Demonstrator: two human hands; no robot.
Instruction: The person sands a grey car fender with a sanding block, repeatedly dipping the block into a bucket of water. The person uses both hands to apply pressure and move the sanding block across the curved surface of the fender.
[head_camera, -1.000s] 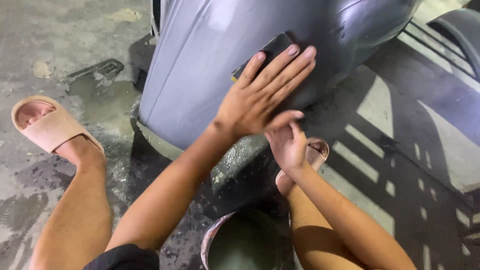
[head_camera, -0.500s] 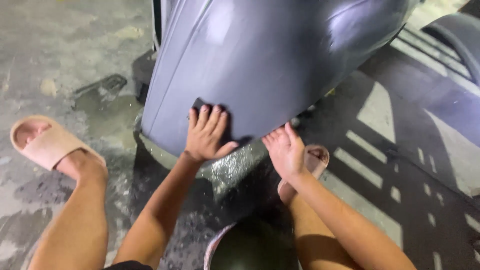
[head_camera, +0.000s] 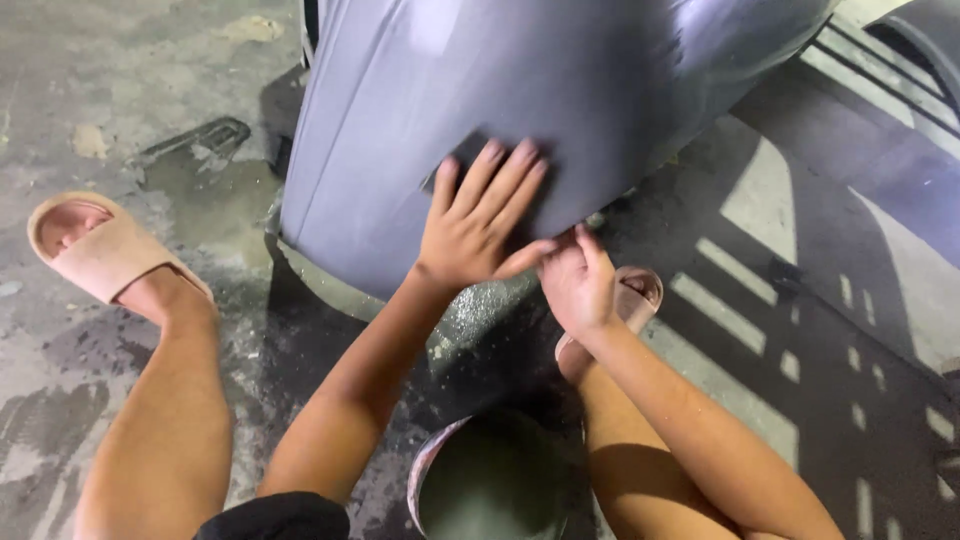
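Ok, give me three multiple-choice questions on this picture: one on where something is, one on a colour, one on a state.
1. Where is the left hand?
A. flat on the grey panel
B. in the bucket
C. on the floor

2. What colour are the slide sandals?
A. black
B. pale pink
C. green

3. How is the concrete floor beside the panel?
A. covered by a mat
B. buried in leaves
C. wet in patches

Answers:
1 A: the palm and spread fingers press a dark pad against the panel.
2 B: both sandals look pale pink.
3 C: dark damp stains spread over it.
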